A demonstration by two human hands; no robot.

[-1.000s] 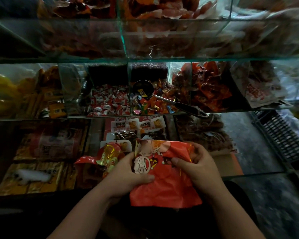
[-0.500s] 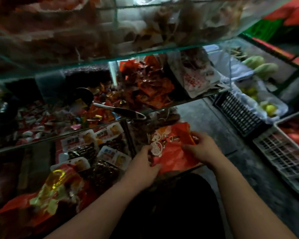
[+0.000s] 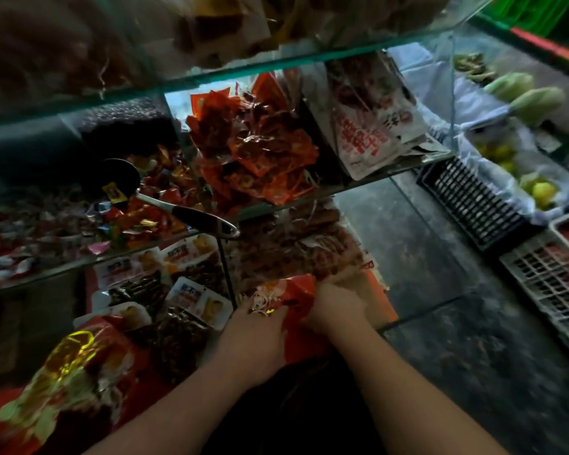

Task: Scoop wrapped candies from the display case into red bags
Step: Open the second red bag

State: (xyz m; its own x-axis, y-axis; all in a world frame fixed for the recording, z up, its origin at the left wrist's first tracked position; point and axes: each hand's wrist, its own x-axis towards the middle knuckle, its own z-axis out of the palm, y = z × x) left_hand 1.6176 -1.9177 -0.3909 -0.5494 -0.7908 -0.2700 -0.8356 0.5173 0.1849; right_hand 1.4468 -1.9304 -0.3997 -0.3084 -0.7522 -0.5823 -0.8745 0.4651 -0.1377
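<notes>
**Dim glass display case – bag not ready, scoop unattended**

The glass display case (image 3: 276,65) stands in poor light, with tiered shelves and stock packed close on every level. Below its middle shelf, both hands are closed on one red bag (image 3: 298,339): the left hand (image 3: 253,339) pinches the near side of its top edge and the right hand (image 3: 334,307) grips the far side. Whether the mouth is open cannot be told; it appears crumpled.

The wrapped candies (image 3: 145,218) lie on the shelf above and to the left of the left hand. The scoop (image 3: 191,213) rests among them, its bowl buried in the heap and its handle projecting past the shelf edge toward the hands.

Risks, as judged:

- The overhanging handle could be knocked by a rising forearm, tipping the scoop and sending candies down onto the packets (image 3: 194,300) beneath.
- Taking the scoop needs one hand – the thin bag, held by the other alone, may sag shut, and a load would spill past it.
- The dimness makes misjudging the glass edge likely.

A second red bag (image 3: 63,372) lies well left of the left hand.
</notes>
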